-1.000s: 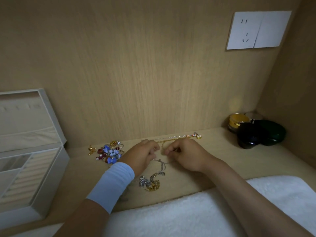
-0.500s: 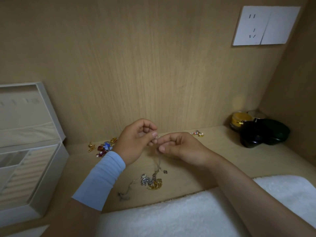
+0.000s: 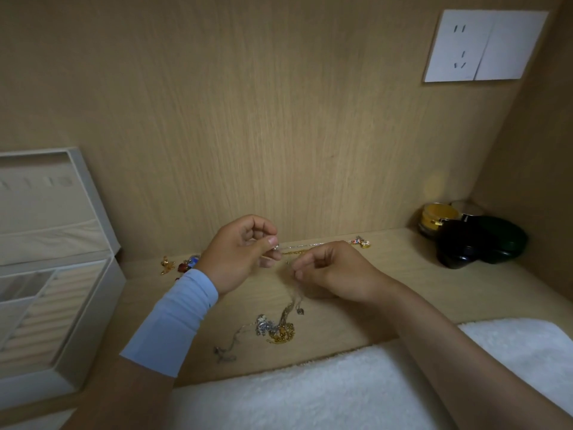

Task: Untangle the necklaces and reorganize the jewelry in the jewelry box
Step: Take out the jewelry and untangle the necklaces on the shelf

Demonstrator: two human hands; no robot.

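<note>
Both hands have come up off the wooden shelf (image 3: 403,274) since a second ago, drawing the fine chains up with them. The left hand (image 3: 238,252), a pale blue sleeve (image 3: 173,321) on its wrist, pinches a chain between thumb and forefinger, the other fingers curled. The right hand (image 3: 331,271) is close beside it, fingers tucked in, pinching thin strands at its fingertips. From there the tangled chains (image 3: 291,305) hang down to a clump of silver and gold pendants (image 3: 276,330) lying on the shelf near the white towel (image 3: 310,395); one silver strand trails off to its left. Behind the hands a gold chain (image 3: 294,251) runs along the back towards a beaded charm (image 3: 361,242). Some coloured pieces (image 3: 186,264) peek out behind the left wrist. The open jewelry box (image 3: 93,321) stands at the far left, well apart from the tangle. Dark jars (image 3: 477,243) and a gold-lidded jar (image 3: 438,217) sit in the right corner, below a wall socket (image 3: 483,46)
</note>
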